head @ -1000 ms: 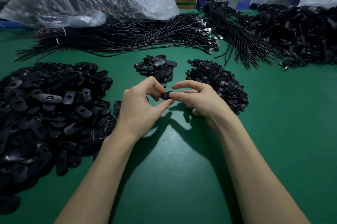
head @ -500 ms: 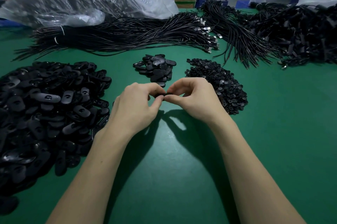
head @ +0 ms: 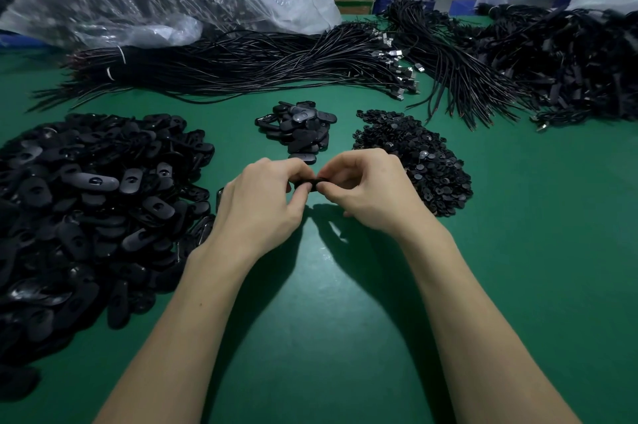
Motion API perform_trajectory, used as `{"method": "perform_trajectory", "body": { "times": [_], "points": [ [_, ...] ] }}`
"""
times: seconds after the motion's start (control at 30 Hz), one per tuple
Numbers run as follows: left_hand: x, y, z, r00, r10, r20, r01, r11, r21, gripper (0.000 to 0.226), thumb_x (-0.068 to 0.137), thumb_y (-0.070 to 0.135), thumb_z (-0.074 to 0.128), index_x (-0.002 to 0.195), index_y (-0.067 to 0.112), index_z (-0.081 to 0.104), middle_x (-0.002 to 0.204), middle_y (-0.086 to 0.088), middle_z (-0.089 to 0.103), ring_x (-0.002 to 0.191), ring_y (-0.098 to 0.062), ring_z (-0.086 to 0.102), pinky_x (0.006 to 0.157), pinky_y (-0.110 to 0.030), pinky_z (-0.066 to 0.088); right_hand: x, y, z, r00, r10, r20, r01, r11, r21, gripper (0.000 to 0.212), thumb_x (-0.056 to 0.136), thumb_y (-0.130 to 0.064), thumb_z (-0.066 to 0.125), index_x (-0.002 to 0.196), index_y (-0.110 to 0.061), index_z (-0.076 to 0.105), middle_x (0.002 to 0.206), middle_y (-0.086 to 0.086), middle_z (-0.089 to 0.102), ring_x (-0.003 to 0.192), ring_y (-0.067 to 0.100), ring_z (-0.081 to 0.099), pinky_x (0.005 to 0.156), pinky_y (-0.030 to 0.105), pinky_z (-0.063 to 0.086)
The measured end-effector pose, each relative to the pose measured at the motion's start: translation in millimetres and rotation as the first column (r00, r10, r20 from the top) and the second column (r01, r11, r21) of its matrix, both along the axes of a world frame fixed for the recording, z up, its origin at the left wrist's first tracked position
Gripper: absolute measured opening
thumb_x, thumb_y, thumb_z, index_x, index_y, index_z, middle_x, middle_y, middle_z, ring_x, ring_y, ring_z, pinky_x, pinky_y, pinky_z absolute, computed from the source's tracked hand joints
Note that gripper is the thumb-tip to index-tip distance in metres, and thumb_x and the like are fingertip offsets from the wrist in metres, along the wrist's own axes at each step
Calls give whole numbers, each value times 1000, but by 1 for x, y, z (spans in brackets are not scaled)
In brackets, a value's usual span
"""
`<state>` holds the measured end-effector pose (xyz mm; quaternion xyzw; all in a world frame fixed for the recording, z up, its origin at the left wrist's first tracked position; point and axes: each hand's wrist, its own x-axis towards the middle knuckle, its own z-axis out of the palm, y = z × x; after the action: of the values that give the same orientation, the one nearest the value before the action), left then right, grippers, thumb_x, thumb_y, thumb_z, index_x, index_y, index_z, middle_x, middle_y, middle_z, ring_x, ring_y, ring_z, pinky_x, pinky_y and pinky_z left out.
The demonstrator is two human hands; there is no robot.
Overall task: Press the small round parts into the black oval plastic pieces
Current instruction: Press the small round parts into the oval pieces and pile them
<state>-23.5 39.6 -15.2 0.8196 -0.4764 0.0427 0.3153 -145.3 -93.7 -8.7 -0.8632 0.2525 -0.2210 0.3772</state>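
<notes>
Where hands [head: 312, 195] meet, green table [head: 345, 337]

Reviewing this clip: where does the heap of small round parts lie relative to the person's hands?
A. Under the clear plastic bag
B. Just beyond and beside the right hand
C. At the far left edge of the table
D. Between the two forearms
B: the heap of small round parts lies on the green table just beyond and beside the right hand.

both hands [head: 312, 197] pinch one black oval piece [head: 308, 184] above the green table [head: 345, 320].
</notes>
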Motion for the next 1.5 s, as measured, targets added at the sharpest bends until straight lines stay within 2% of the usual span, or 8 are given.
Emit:
{"method": "perform_trajectory", "body": {
  "times": [0.17, 0.37, 0.5, 0.73, 0.97, 1.1, 1.23, 1.5],
  "points": [
    [2, 0, -2, 1000, 4, 2, -4, 1000, 12, 10, 95, 37, 64, 103, 41, 68, 81, 27, 49, 85, -5, 49, 72, -29, 35, 1, 4, 0, 1000, -11, 6, 11, 1000, -8, 5, 88, -16, 79, 90, -20, 78, 74, -8, 75, 61, -4, 66, 58, 10, 53],
    [3, 0, -4, 999, 25, 23, -26, 998, 50, 12, 94, 41, 66, 105, 41, 70, 85, 21, 52, 82, -7, 49, 70, -29, 35, 4, 8, -2, 1000, -6, -17, 5, 999, -40, 3, 88, -15, 76, 90, -18, 76, 75, -5, 75, 66, 4, 70, 69, 19, 59],
    [1, -1, -4, 999, 24, 30, -26, 997, 79, 13, 95, 40, 65, 107, 39, 70, 91, 17, 57, 82, -10, 51, 70, -30, 37, 4, 8, -2, 999, 8, -36, -10, 998, -68, 7, 87, -15, 75, 86, -22, 73, 73, -8, 72, 71, 2, 68, 66, 8, 52],
    [-1, -3, -6, 999, 41, 20, -42, 996, 80, 15, 95, 39, 62, 108, 38, 70, 96, 15, 66, 82, -13, 54, 71, -30, 37, 6, 10, -8, 998, 48, -48, -55, 988, -141, 7, 89, -17, 71, 90, -18, 64, 81, -5, 67, 67, 0, 57, 61, 12, 44],
    [6, -2, -10, 989, 49, -138, -44, 998, 41, 9, 93, 38, 66, 101, 38, 70, 81, 25, 62, 86, -11, 63, 70, -30, 46, 6, 7, -7, 994, 98, -57, -107, 980, -165, 19, 88, -17, 73, 102, -25, 63, 85, -14, 67, 70, 7, 62, 66, 21, 49],
    [3, -2, -12, 984, 52, -173, -50, 999, 13, 11, 94, 38, 65, 105, 41, 66, 90, 26, 66, 90, -11, 64, 73, -34, 51, 4, 10, -8, 997, 25, -73, -45, 956, -289, 25, 87, -19, 70, 106, -34, 63, 93, -17, 71, 77, 13, 59, 73, 35, 55],
    [5, -3, -11, 981, 49, -190, -53, 998, -16, 28, 94, 42, 65, 119, 37, 55, 109, 20, 66, 88, -6, 62, 78, -38, 54, 5, 1, -9, 995, -59, -78, 32, 949, -315, 20, 89, -32, 72, 108, -38, 69, 90, -19, 71, 77, 7, 57, 73, 31, 54],
    [2, -4, -12, 991, 45, -128, -35, 996, 80, 14, 94, 44, 62, 103, 34, 58, 103, 17, 64, 87, -9, 56, 73, -31, 41, 51, -26, -3, 972, -185, -144, 131, 938, -320, 23, 89, -33, 71, 111, -36, 74, 99, -13, 69, 92, 15, 63, 75, 29, 46]
  ]
}}
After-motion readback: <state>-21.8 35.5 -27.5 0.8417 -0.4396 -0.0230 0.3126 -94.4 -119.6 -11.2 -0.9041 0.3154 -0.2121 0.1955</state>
